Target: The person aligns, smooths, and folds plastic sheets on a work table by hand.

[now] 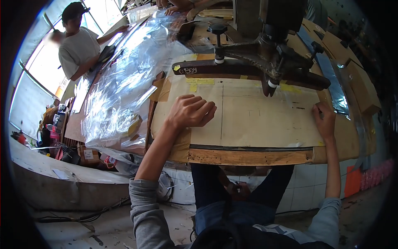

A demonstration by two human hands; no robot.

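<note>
My left hand (192, 111) is curled into a fist over the left part of a pale board (257, 114) marked with pencil lines and yellow tape. Whether anything is inside its fingers is hidden. Near the board's right edge, my right hand (324, 119) is also closed, its fingers curled against the surface; what they hold, if anything, cannot be made out. Beyond both hands, a dark metal machine head (269, 52) with a long dark bar (207, 68) stands over the back of the board. A wooden strip (248, 157) runs along the board's front edge.
Crumpled clear plastic sheeting (124, 79) covers the surface at the left. A person in a white shirt (81, 50) stands beyond it, and another person's hands (178, 6) show at the back. Cardboard boxes (360, 87) and a blue strip (327, 66) lie at the right.
</note>
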